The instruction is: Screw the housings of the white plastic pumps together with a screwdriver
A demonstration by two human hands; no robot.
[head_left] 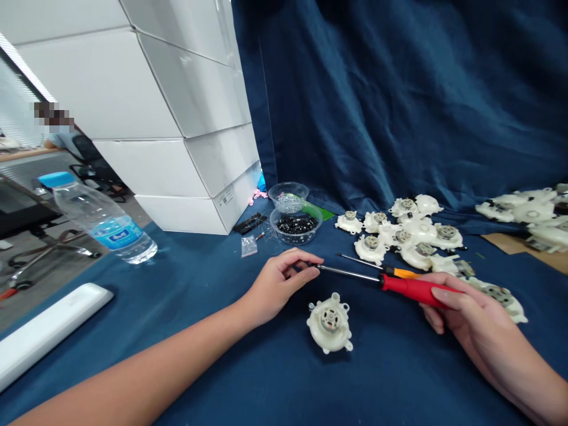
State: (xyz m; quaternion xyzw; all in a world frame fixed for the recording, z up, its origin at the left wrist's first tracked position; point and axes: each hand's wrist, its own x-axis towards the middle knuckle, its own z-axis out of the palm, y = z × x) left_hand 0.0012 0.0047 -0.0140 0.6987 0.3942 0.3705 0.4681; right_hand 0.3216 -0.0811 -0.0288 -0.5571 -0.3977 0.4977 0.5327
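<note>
My right hand grips a red-handled screwdriver with a long steel shaft pointing left. My left hand meets the shaft's tip with curled fingertips, and anything small held there is hidden. Below the shaft, a white plastic housing with a metal motor at its centre lies on the blue cloth, between my hands. An orange-handled screwdriver lies just beyond the red one. Several similar white housings are heaped beyond it, and one sits just past my right hand.
Two clear bowls hold silver screws and black parts. A water bottle and white bar lie left. More housings lie right. White boxes stack behind. A person sits far left.
</note>
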